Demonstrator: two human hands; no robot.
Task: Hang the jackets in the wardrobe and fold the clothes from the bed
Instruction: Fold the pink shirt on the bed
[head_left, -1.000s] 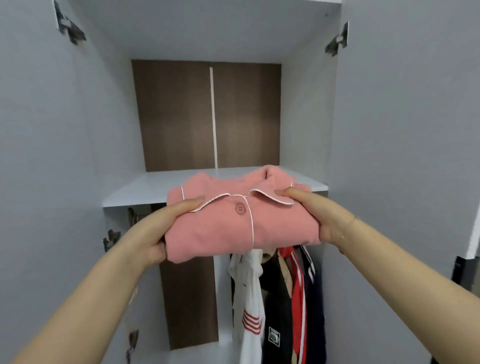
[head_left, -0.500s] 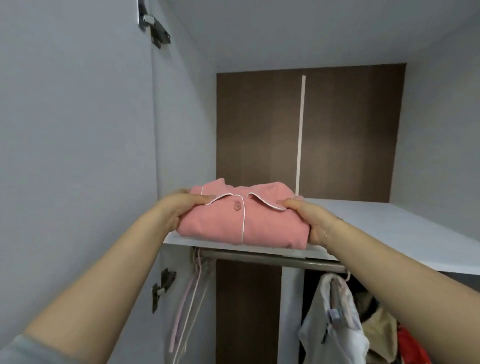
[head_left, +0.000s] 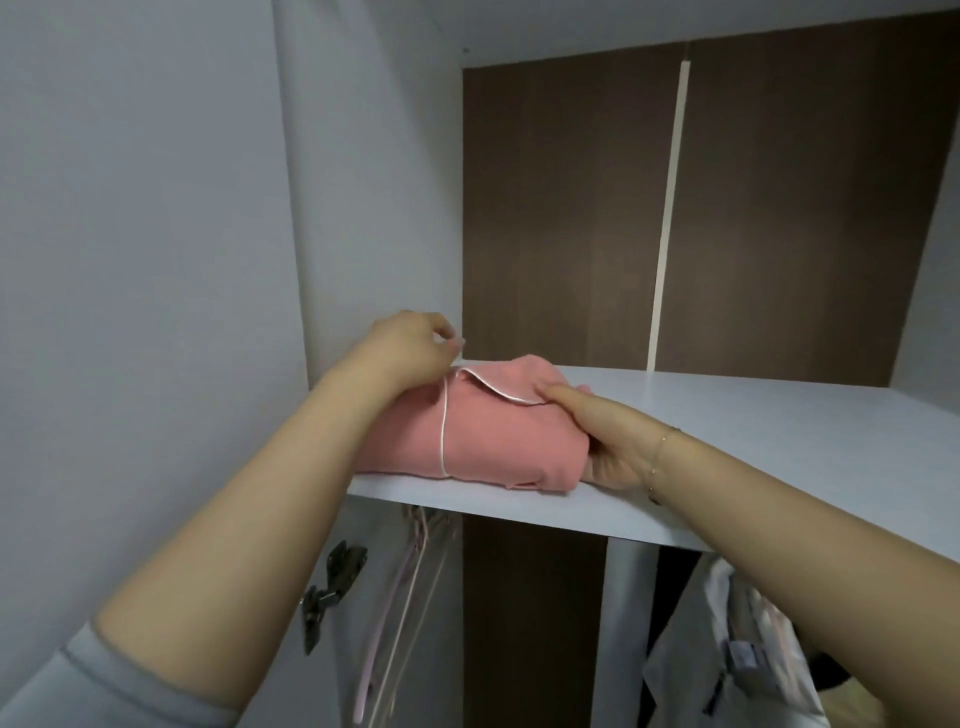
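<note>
A folded pink pyjama top (head_left: 488, 431) with white piping lies on the white wardrobe shelf (head_left: 779, 431), at its left end near the front edge. My right hand (head_left: 597, 441) grips the top's right end, thumb laid over the collar and fingers tucked at the side. My left hand (head_left: 410, 348) is raised just above the top's back left corner, fingers loosely curled with nothing in them, its wrist over the fabric.
The wardrobe's grey side wall (head_left: 363, 208) stands close on the left, the brown back panel (head_left: 571, 208) behind. Under the shelf hang pink hangers (head_left: 410, 571) beside a door hinge (head_left: 332, 582), and a white garment (head_left: 727, 649) at the lower right.
The pink top has gone from held in the air onto the shelf and slid further in. My left hand has let go and lifted off it; my right hand keeps its grip.
</note>
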